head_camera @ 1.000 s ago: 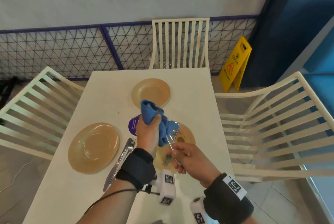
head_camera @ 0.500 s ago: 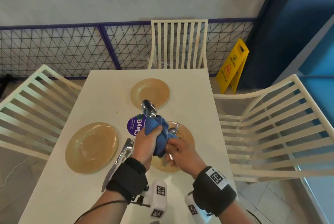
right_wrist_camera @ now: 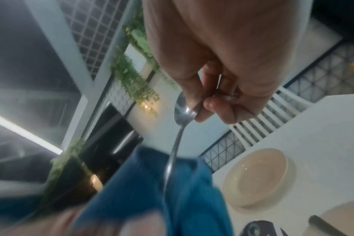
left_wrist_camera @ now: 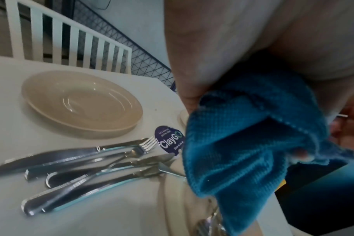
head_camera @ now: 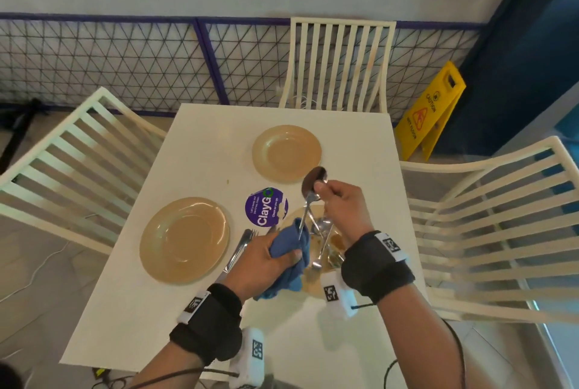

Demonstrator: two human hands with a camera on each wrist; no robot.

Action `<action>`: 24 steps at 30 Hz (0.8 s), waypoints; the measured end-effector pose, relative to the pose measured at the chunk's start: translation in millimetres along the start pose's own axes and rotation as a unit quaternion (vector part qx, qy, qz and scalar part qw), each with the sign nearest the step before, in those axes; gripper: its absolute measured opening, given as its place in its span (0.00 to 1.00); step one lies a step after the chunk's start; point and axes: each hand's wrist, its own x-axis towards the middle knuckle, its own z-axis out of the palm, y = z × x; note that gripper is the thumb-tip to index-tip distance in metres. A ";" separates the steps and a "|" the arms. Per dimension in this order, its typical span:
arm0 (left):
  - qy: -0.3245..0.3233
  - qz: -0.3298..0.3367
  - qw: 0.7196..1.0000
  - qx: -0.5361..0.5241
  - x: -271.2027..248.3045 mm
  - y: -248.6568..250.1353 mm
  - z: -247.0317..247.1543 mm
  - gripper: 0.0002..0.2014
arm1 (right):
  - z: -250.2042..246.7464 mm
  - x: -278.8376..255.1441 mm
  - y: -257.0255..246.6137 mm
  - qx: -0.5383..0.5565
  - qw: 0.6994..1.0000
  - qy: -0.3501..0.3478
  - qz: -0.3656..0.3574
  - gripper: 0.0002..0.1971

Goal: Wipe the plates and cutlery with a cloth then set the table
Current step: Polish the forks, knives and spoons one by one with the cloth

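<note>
Spoon [head_camera: 308,200] being wiped above the bench [head_camera: 200,144].
Head: right hand [head_camera: 341,203] pinched at bowl neck, left hand [head_camera: 266,258] clamped on cloth [head_camera: 293,247] round handle. Left wrist: cloth soft, bunched. Right wrist: steel judged stiff, light, slippery; best held at neck.

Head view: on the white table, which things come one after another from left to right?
Large beige plate → knives and forks → blue cloth in the left hand → right hand pinching the spoon.
</note>
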 end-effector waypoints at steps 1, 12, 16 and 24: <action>0.001 -0.003 1.000 0.005 -1.1 0.2 -3.3 0.03 | 1.5 2.0 1.9 0.007 1.000 0.004 0.003 0.17; 0.019 -0.043 0.999 0.003 4.3 -27.4 -48.2 0.06 | 49.0 19.8 0.7 0.003 0.999 -0.009 0.052 0.18; 0.040 -0.052 0.998 0.008 12.3 -33.1 -72.3 0.06 | 92.4 -3.3 32.3 -0.004 0.994 -0.085 0.075 0.18; -0.071 -0.126 0.981 0.132 -23.3 -91.3 -132.0 0.11 | 114.1 21.1 77.6 0.087 0.978 0.026 0.186 0.13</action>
